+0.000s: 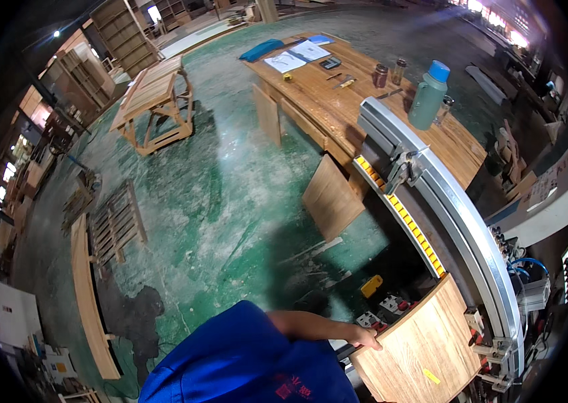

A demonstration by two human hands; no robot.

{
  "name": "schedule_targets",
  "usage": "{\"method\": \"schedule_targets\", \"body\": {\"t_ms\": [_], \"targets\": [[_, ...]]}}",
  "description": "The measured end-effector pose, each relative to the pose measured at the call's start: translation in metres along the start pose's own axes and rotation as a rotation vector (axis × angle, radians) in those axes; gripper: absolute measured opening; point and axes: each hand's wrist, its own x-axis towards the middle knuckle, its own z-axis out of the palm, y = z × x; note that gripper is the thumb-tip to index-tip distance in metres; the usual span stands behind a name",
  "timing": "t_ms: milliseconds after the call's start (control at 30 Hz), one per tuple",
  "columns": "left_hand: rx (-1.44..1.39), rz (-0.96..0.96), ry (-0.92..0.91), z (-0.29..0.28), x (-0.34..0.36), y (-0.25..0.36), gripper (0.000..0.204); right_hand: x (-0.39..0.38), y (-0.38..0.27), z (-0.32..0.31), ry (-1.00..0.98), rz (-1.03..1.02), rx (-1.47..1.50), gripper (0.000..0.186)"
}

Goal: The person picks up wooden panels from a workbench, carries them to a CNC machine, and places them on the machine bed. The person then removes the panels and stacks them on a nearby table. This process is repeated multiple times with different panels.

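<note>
My left hand, at the end of a bare forearm out of a blue sleeve, is closed on the left edge of a pale wooden panel. The panel has clear grain and a small yellow strip on its face. Its right edge meets metal clamps on a machine with a long aluminium beam. From the panel's far corner runs a rail with yellow blocks. My right hand does not show in this view.
Beyond the machine stands a wooden table with a green bottle, jars, papers and a calculator. A loose board leans against it. Left are a slatted wooden stand, a pallet and a long plank. A yellow object lies low beside the machine.
</note>
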Motion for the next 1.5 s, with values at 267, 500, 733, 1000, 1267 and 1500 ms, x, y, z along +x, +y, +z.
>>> {"method": "schedule_targets", "body": {"t_ms": [267,500,733,1000,1267,1500], "targets": [[-0.328,0.089,0.115,0.026,0.002,-0.025,0.084,0.005,0.007,-0.051,-0.198,0.008,-0.031,0.056],[-0.344,0.201,0.115,0.033,-0.047,-0.039,0.082,-0.035,-0.013,-0.057,-0.358,-0.013,-0.052,0.052],[-0.345,0.304,0.161,-0.014,-0.165,-0.068,0.063,-0.142,-0.034,0.002,-0.611,-0.025,-0.112,0.047],[-0.400,0.519,0.337,-0.084,-0.420,-0.110,0.072,-0.324,-0.042,0.117,-1.044,-0.070,-0.257,0.043],[-0.381,0.832,0.749,-0.163,-0.565,-0.244,0.053,-0.485,-0.043,0.240,-1.518,-0.121,-0.455,0.039],[-1.102,0.804,1.048,-0.242,-0.588,-0.352,0.055,-0.567,-0.044,0.369,-1.843,-0.158,-0.583,0.036]]}}
